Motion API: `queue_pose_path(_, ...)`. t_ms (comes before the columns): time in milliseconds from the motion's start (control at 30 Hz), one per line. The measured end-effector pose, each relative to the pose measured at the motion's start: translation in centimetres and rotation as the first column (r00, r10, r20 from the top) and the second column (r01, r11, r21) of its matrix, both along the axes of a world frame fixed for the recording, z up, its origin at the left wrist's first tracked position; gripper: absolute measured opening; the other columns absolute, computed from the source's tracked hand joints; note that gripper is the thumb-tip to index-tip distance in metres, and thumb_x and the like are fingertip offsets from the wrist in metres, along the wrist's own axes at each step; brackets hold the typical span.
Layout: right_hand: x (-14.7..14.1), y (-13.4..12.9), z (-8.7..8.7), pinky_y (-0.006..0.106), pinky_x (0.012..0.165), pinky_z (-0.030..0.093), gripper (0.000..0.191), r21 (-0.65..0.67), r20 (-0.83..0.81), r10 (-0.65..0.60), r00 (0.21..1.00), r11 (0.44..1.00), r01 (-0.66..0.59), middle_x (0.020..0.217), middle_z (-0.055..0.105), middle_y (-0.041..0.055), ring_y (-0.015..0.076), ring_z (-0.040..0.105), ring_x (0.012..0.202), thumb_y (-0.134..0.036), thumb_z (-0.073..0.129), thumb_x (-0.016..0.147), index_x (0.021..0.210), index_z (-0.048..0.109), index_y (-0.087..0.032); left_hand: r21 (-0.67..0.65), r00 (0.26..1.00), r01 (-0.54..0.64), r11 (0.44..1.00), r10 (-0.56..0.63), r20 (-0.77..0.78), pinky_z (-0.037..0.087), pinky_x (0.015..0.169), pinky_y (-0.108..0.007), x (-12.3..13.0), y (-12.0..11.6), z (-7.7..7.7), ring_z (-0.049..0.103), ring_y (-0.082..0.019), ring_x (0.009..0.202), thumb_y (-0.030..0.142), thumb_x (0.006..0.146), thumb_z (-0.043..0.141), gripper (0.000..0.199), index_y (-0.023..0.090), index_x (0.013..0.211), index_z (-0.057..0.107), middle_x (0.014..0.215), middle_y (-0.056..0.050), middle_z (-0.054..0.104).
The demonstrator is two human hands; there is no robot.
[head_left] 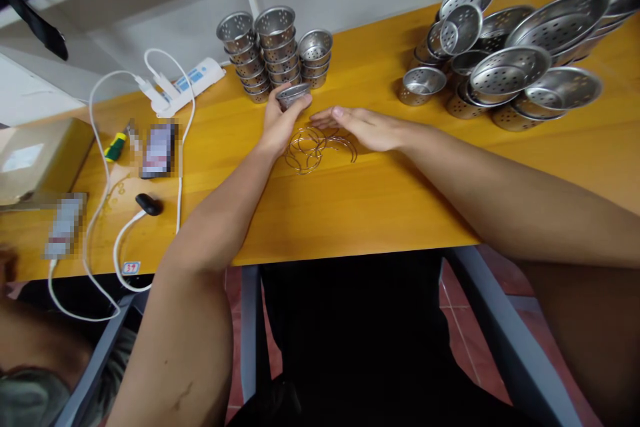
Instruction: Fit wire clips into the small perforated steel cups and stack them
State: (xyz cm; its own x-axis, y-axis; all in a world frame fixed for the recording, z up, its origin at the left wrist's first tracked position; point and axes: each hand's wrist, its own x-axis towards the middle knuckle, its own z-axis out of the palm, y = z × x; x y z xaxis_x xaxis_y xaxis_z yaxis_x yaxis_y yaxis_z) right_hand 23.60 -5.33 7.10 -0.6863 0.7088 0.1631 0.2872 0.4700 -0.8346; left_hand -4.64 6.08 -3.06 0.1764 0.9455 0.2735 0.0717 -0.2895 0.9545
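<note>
My left hand [283,117] grips a small perforated metal cup [293,95] by its sides, just in front of the stacked cups. To its right, my right hand [363,125] is held low over the table with its fingers stretched out and close together, pointing at the cup. Nothing shows in that hand. Between and below both hands lies a loose heap of thin metal wire rings [307,147], some of them open curves. Several stacks of like perforated cups [275,47] stand behind my left hand.
Larger perforated metal bowls and cups [510,73] crowd the right side. At left are a white power strip [193,88] with cables, a phone [160,150], a green-yellow tool [116,147] and a cardboard box [43,160]. Another person's leg [40,333] shows at lower left.
</note>
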Motion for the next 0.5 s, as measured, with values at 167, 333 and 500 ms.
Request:
queue_pose_path(167,2.0,0.5,1.5,0.071,0.133,0.057,0.095,0.267,0.32,-0.048,0.946,0.963,-0.041,0.167,0.073,0.0197,0.0525,0.071,0.151,-0.086,0.091,0.097,0.17,0.075,-0.027,-0.045,0.998,-0.041,0.998,0.043,0.054,0.057,0.144,-0.06,0.3,-0.3,0.4,0.065,-0.038,0.172,0.096,0.071,0.104,0.118,0.036,0.158,0.052,0.178,-0.015,0.066)
queue_pose_path(333,2.3,0.8,1.2,0.057,0.112,0.066,0.06,0.311,0.493,-0.088,0.866,0.947,-0.081,0.142,0.08,0.0193,0.0433,0.081,0.121,-0.062,0.095,0.1,0.144,0.087,-0.022,-0.037,0.994,-0.071,0.997,0.074,0.08,0.058,0.142,-0.059,1.1,-1.7,1.5,0.07,-0.037,0.167,0.086,0.077,0.106,0.111,0.031,0.156,0.053,0.17,-0.015,0.071)
queue_pose_path(500,-0.1,-0.2,0.6,0.046,0.097,0.063,0.011,0.333,0.41,-0.102,0.906,0.942,-0.045,0.118,0.084,0.0136,0.0333,0.08,0.101,-0.026,0.079,0.108,0.116,0.086,-0.023,-0.008,0.992,-0.122,0.992,0.122,0.017,0.053,0.147,-0.058,1.5,-2.4,2.0,0.071,-0.034,0.165,0.074,0.087,0.105,0.094,0.03,0.155,0.057,0.162,-0.013,0.076)
